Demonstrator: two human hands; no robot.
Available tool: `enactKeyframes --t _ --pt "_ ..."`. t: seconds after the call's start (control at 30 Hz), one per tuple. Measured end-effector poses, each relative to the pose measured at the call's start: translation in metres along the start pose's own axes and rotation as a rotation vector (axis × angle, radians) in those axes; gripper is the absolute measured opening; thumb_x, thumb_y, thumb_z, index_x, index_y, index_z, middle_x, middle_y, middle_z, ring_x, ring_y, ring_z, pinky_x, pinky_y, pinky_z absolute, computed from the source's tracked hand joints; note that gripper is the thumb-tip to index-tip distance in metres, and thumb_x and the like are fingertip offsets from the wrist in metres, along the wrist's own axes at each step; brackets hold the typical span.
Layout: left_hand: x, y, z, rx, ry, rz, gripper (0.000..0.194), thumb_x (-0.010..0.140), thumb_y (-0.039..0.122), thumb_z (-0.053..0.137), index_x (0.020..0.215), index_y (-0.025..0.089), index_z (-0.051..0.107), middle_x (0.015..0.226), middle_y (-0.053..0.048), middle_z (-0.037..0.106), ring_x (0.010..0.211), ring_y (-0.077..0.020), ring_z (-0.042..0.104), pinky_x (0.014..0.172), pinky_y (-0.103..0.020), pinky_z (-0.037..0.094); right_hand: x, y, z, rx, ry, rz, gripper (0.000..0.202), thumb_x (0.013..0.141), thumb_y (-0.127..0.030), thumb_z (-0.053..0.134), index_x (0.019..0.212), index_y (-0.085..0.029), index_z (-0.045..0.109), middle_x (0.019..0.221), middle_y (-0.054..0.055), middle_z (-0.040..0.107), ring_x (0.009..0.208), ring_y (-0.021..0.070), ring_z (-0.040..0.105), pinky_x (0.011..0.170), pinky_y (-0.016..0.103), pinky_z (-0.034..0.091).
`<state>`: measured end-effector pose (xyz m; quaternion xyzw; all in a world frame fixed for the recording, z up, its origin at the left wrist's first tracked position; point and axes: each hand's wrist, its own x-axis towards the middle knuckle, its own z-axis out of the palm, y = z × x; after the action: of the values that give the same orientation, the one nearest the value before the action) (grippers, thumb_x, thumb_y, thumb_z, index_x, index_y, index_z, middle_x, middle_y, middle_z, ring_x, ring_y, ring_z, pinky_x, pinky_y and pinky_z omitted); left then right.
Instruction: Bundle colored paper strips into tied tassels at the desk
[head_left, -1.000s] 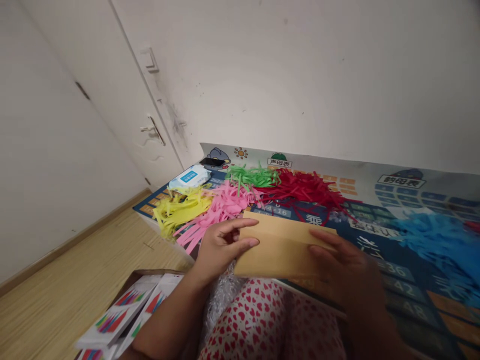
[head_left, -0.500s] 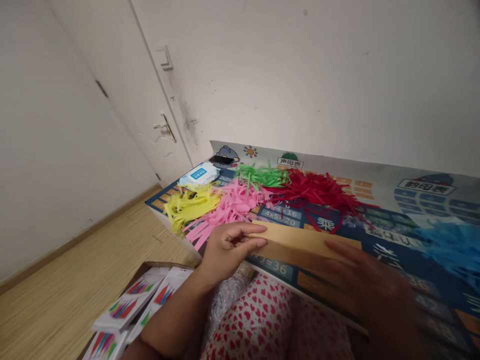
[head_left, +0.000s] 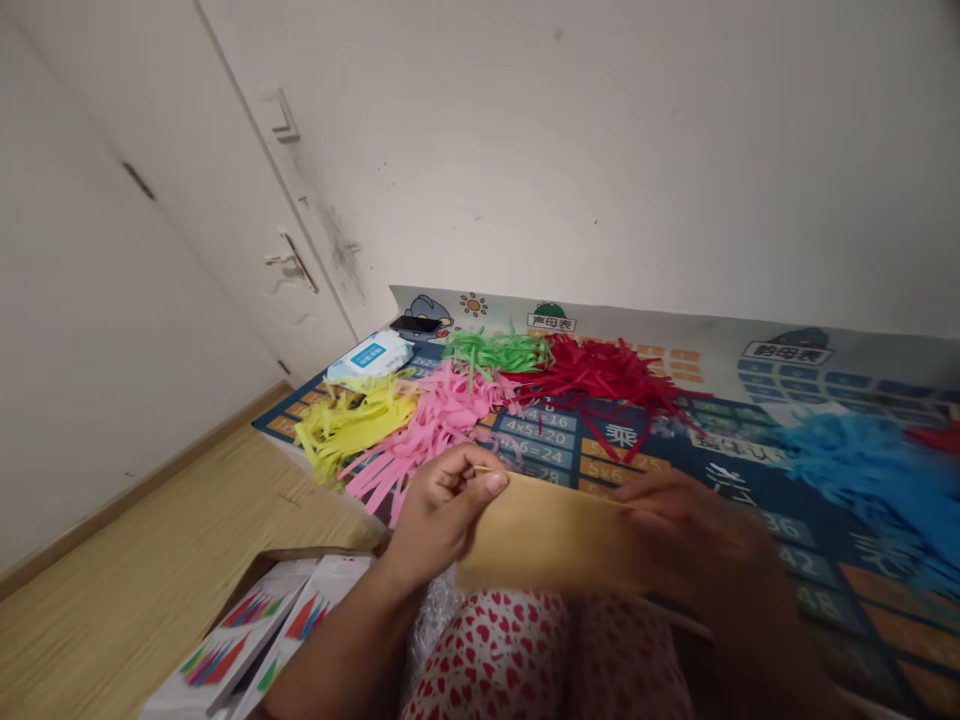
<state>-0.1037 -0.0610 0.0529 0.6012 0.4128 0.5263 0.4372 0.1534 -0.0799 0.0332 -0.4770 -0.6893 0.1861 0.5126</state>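
A folded yellow-orange paper strip (head_left: 551,535) hangs between my two hands over the table's near edge and my lap. My left hand (head_left: 446,505) pinches its upper left corner between thumb and fingers. At its right part, my right hand (head_left: 686,530) is closed on the upper edge, dark and blurred. Behind the strip lie fringed paper piles: yellow (head_left: 356,420), pink (head_left: 442,410), green (head_left: 499,352) and red (head_left: 607,375). A blue fringed pile (head_left: 862,470) is on the right.
A printed chart (head_left: 540,440) covers the table. A wipes pack (head_left: 371,355) and a black phone (head_left: 418,325) lie at its far left corner. Below left stands a carton (head_left: 259,560) with white printed packets. A wall and a door (head_left: 247,200) are beyond.
The yellow-orange strip has come down and nearer to my lap, its broad side now facing me. Both hands still grip it. The view has shifted, showing more of the blue pile.
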Motion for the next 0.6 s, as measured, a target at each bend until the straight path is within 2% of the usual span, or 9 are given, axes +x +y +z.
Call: enactKeyframes --t 0.1,0.17,0.23,0.33,0.4,0.47,0.6 --pt "-0.003 -0.002 0.006 0.236 0.013 0.102 0.015 0.084 0.03 0.063 0.077 0.018 0.068 0.068 -0.001 0.067 0.062 -0.0131 0.061 0.059 -0.021 0.045 0.004 0.0 -0.005 -0.123 -0.14 -0.049 0.018 0.089 -0.037 0.06 0.083 -0.027 0.074 0.084 0.001 0.074 0.077 0.0194 0.068 0.071 0.031 0.047" --pt "-0.003 -0.003 0.013 0.399 -0.054 0.216 0.014 0.085 0.024 0.06 0.079 0.019 0.07 0.075 -0.002 0.072 0.074 -0.016 0.066 0.068 -0.023 0.048 0.009 -0.005 -0.004 -0.269 -0.225 -0.123 0.016 0.089 -0.036 0.061 0.092 -0.027 0.074 0.087 0.001 0.075 0.08 0.0202 0.068 0.077 0.034 0.042" --pt "-0.003 -0.003 0.021 0.479 -0.117 0.282 0.015 0.086 0.022 0.058 0.082 0.019 0.072 0.078 -0.003 0.074 0.078 -0.0169 0.068 0.073 -0.024 0.049 0.014 -0.013 0.001 -0.327 -0.343 -0.137 0.016 0.091 -0.034 0.059 0.093 -0.027 0.074 0.085 0.001 0.075 0.078 0.0193 0.066 0.079 0.034 0.038" --pt "-0.002 -0.001 0.032 0.457 -0.126 0.232 0.014 0.085 0.024 0.06 0.081 0.018 0.072 0.077 -0.003 0.074 0.07 -0.0155 0.067 0.067 -0.023 0.049 0.018 -0.024 0.007 -0.253 -0.452 -0.064 0.019 0.093 -0.028 0.057 0.081 -0.026 0.073 0.075 -0.003 0.073 0.069 0.0147 0.063 0.073 0.03 0.034" --pt "0.0 0.0 0.035 0.378 -0.14 0.145 0.014 0.083 0.027 0.062 0.081 0.017 0.072 0.076 -0.003 0.074 0.067 -0.0153 0.066 0.062 -0.022 0.049 0.018 -0.027 0.007 -0.195 -0.445 -0.026 0.019 0.092 -0.026 0.059 0.078 -0.025 0.072 0.073 -0.004 0.072 0.066 0.0132 0.061 0.07 0.029 0.032" --pt "0.002 0.003 0.037 0.309 -0.219 0.083 0.013 0.08 0.028 0.067 0.081 0.017 0.074 0.075 -0.003 0.073 0.067 -0.0156 0.066 0.06 -0.021 0.049 0.015 -0.027 0.005 -0.17 -0.419 -0.022 0.018 0.091 -0.026 0.06 0.078 -0.026 0.073 0.073 -0.004 0.073 0.066 0.0133 0.061 0.07 0.029 0.031" --pt "0.003 0.007 0.036 0.244 -0.337 0.09 0.012 0.081 0.025 0.068 0.079 0.018 0.077 0.077 -0.004 0.075 0.069 -0.0151 0.066 0.063 -0.021 0.048 0.01 -0.026 0.003 -0.119 -0.405 -0.038 0.02 0.092 -0.029 0.057 0.08 -0.026 0.074 0.075 -0.003 0.073 0.068 0.0139 0.061 0.069 0.029 0.031"
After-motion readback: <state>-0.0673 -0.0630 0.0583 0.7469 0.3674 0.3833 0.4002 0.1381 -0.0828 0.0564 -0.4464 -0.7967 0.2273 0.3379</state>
